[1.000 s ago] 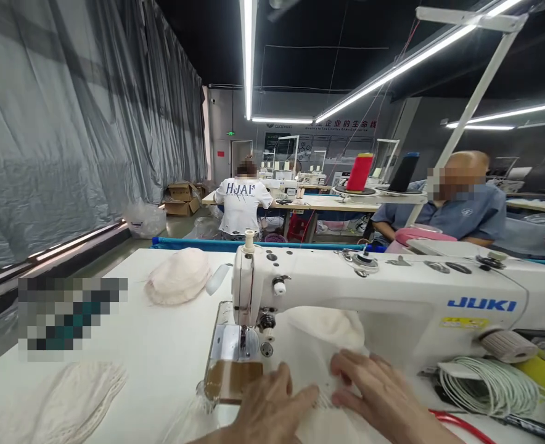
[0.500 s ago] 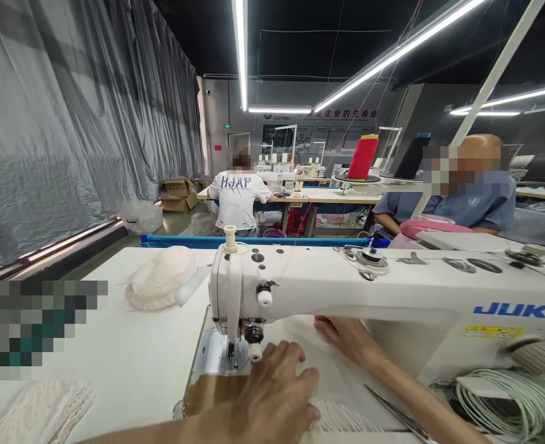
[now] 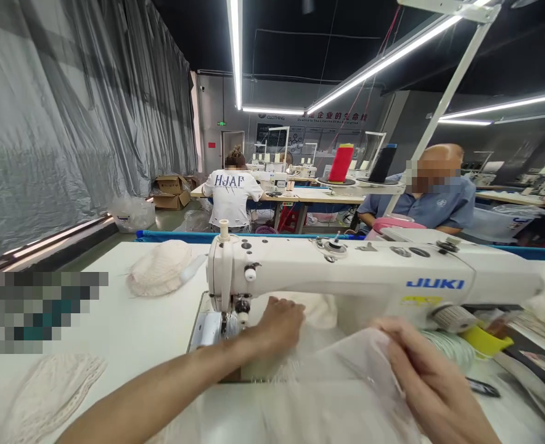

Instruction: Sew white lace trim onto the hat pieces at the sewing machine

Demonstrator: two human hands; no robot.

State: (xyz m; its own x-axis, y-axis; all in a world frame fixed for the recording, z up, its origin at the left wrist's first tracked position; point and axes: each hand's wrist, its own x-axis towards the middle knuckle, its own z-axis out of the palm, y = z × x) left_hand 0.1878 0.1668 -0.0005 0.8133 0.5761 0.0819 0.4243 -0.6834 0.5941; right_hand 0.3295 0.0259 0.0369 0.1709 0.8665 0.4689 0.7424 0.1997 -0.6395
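Observation:
My right hand [image 3: 432,379] is closed on the edge of a sheer white fabric [image 3: 346,357], lifting it off the table at the front right. The fabric is blurred and hangs down toward me. Under the arm of the white sewing machine [image 3: 295,262], my left hand [image 3: 282,324] is curled, right of the needle area. Its fingertips are hidden, so what they grip cannot be made out. A cream piece of fabric [image 3: 321,310] lies just behind it. A dark-handled tool [image 3: 483,387] lies partly hidden beside my right hand.
Cream fabric pieces lie at the back left [image 3: 161,268] and front left [image 3: 55,394] of the white table. A yellow container [image 3: 485,341] and a coil of pale cord [image 3: 450,346] stand right. Beyond the machine sit a person in white [image 3: 230,194] and one in blue [image 3: 430,203].
My right hand has come out from under the machine arm toward me, raising the sheer fabric. My left hand has moved farther back under the arm. The view has shifted right.

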